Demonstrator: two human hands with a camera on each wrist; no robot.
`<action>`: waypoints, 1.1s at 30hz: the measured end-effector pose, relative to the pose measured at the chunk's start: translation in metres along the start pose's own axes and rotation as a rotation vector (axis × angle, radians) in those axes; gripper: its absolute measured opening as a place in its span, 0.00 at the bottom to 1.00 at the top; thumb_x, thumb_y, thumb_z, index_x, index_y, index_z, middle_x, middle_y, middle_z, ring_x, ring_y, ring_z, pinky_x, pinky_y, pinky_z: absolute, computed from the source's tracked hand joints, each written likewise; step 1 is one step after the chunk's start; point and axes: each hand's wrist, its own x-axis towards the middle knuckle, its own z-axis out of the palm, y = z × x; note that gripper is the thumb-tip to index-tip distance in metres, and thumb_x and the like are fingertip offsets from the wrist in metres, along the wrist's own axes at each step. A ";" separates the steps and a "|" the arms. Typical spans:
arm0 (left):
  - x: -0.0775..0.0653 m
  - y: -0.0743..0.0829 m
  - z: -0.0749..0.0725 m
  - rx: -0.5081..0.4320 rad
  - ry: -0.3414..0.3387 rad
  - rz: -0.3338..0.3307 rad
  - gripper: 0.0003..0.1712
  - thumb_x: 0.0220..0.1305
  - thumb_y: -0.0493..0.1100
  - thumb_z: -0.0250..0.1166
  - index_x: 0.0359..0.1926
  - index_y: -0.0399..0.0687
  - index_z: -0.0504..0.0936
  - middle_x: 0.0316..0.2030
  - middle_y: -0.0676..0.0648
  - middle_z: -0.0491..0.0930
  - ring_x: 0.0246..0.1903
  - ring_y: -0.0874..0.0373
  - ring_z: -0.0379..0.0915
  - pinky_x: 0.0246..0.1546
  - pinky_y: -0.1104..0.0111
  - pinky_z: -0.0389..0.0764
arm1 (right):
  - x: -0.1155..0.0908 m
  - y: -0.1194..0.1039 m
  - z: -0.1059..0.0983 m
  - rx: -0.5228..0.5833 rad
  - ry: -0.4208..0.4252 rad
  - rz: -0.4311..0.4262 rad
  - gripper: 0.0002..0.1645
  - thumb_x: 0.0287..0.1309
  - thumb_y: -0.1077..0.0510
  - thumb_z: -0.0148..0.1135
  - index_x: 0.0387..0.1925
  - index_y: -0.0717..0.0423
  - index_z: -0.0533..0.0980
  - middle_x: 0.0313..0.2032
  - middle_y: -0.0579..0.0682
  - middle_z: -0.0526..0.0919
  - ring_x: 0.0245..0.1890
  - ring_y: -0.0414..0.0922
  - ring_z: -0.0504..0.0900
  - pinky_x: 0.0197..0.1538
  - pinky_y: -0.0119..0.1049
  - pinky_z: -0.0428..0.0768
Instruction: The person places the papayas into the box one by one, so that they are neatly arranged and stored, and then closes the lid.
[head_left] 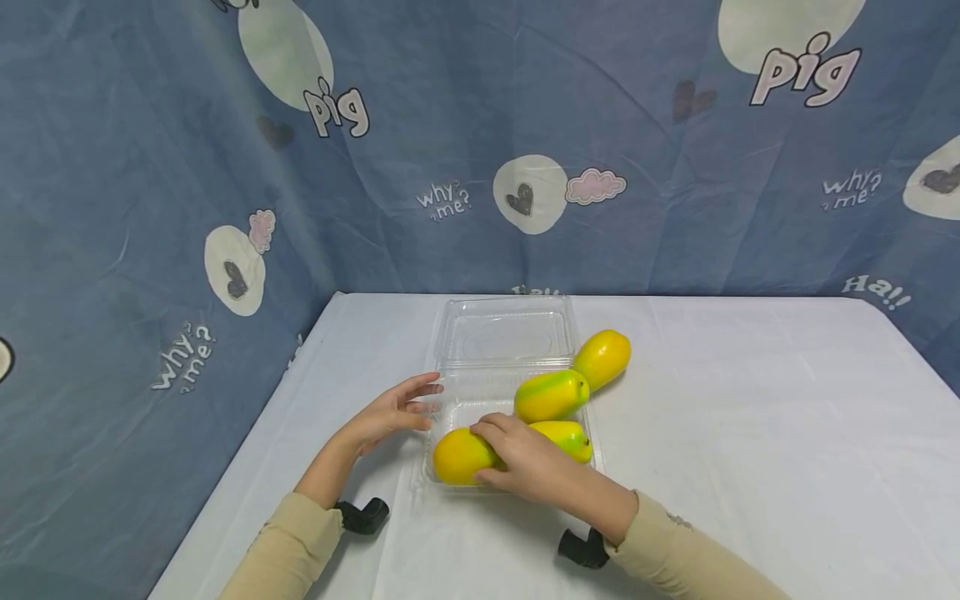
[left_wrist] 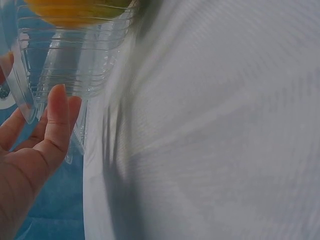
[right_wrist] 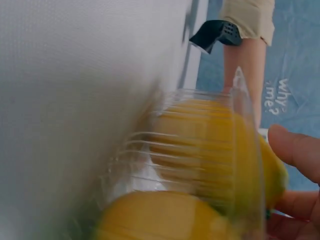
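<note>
A clear plastic clamshell box (head_left: 472,410) lies unfolded on the table, its lid (head_left: 506,329) laid back. My right hand (head_left: 528,458) reaches over the tray and grips a yellow papaya (head_left: 459,457) at its left front; in the right wrist view, thumb and fingers are at the greenish end of the papaya (right_wrist: 210,150). Another papaya (head_left: 564,437) lies in the tray, partly hidden by this hand. Farther back, a green-streaked papaya (head_left: 551,395) sits at the tray's right side. My left hand (head_left: 393,412) is at the box's left edge, fingers spread and loosely bent, holding nothing.
One more papaya (head_left: 602,358) lies outside the box, beyond its right edge. A white cloth covers the table (head_left: 750,433). A blue printed curtain (head_left: 420,108) hangs behind and along the left. Black wrist mounts (head_left: 363,517) project beneath both forearms.
</note>
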 end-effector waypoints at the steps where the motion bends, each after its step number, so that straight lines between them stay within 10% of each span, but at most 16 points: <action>1: 0.000 0.000 0.000 -0.001 0.000 -0.001 0.43 0.57 0.32 0.59 0.70 0.41 0.48 0.68 0.35 0.50 0.63 0.37 0.54 0.52 0.59 0.71 | -0.001 0.000 -0.002 0.015 0.000 0.000 0.31 0.52 0.48 0.64 0.55 0.60 0.70 0.53 0.54 0.73 0.52 0.48 0.73 0.56 0.41 0.71; 8: 0.000 0.002 0.001 -0.004 0.004 -0.011 0.44 0.56 0.33 0.60 0.70 0.41 0.48 0.68 0.35 0.51 0.63 0.37 0.55 0.54 0.56 0.70 | -0.011 0.011 -0.030 0.052 0.118 -0.013 0.30 0.53 0.52 0.63 0.54 0.64 0.70 0.54 0.58 0.74 0.54 0.52 0.73 0.56 0.45 0.71; 17: 0.000 0.000 -0.001 0.005 -0.002 -0.004 0.43 0.57 0.33 0.60 0.70 0.41 0.48 0.68 0.36 0.51 0.63 0.37 0.55 0.54 0.57 0.70 | -0.025 0.056 -0.070 0.122 0.255 0.169 0.29 0.54 0.56 0.63 0.56 0.65 0.69 0.55 0.61 0.72 0.55 0.57 0.72 0.54 0.51 0.71; 33: 0.000 0.000 -0.001 -0.002 0.001 -0.009 0.43 0.56 0.32 0.60 0.70 0.41 0.48 0.67 0.35 0.51 0.63 0.37 0.55 0.53 0.59 0.71 | -0.030 0.129 -0.064 0.136 0.287 0.351 0.28 0.59 0.57 0.58 0.55 0.72 0.67 0.51 0.68 0.74 0.50 0.62 0.73 0.52 0.54 0.71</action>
